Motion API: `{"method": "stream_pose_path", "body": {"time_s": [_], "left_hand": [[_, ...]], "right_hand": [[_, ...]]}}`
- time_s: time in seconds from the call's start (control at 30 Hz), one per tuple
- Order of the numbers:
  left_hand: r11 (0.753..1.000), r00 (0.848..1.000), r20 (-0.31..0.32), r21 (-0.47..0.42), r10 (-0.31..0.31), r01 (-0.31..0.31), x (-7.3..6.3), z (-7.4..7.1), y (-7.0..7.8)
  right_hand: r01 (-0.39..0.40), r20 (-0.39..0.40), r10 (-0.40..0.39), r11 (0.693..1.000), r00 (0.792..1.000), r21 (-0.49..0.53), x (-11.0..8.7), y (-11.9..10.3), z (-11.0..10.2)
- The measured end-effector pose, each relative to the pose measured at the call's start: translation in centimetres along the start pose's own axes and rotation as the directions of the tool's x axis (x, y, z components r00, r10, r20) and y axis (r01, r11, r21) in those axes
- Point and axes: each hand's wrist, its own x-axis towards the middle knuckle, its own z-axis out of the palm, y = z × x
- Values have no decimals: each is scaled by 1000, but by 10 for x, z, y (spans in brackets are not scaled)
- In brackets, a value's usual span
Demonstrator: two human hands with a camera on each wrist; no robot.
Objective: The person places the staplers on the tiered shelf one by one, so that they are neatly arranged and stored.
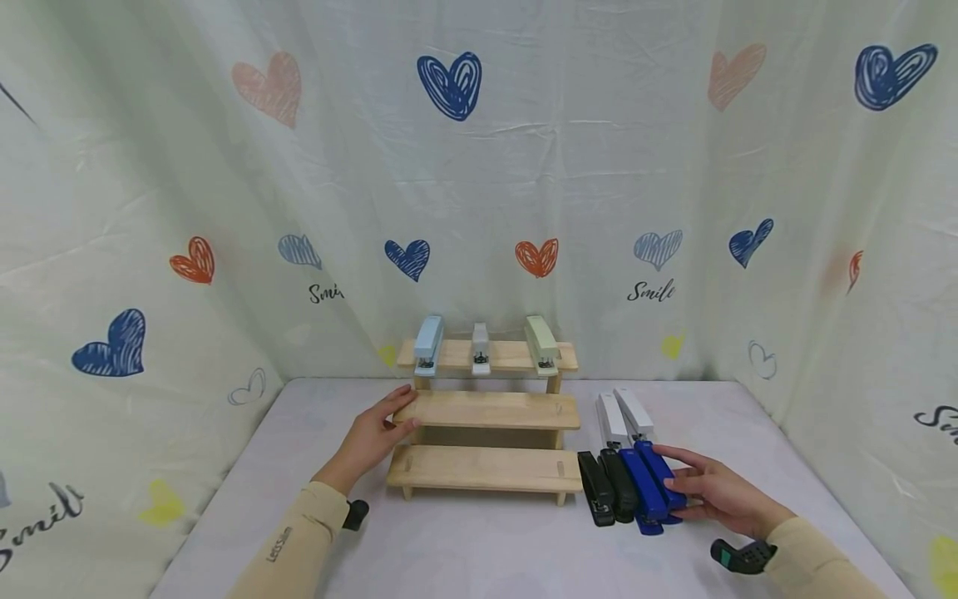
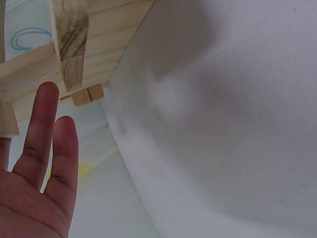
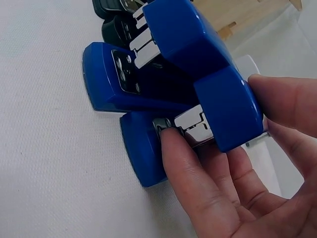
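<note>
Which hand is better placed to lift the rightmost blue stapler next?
Right, probably: the right hand has its fingers on the rightmost blue stapler, while the left hand is at the middle shelf's left end.

Pale grey-green fabric curtain (image 1: 479, 183) around three sides of a rectangular white-topped table (image 1: 479, 553).
Scribbled blue, orange-red and pink hearts (image 1: 536, 259) and black cursive "Smile" lettering (image 1: 651, 290) decorate the creased curtain; the light is soft.

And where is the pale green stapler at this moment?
In the head view, the pale green stapler sits near the right end of the top shelf of the wooden rack, with the small grey stapler to its left.
</note>
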Motion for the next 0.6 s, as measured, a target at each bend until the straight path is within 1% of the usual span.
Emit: {"method": "stream_pose_path", "body": {"time_s": [0.6], "left_hand": [[1000, 1000, 4, 1, -22, 22, -1, -1, 4]], "right_hand": [[5, 14, -5, 999, 1000, 40, 1, 3, -3]]}}
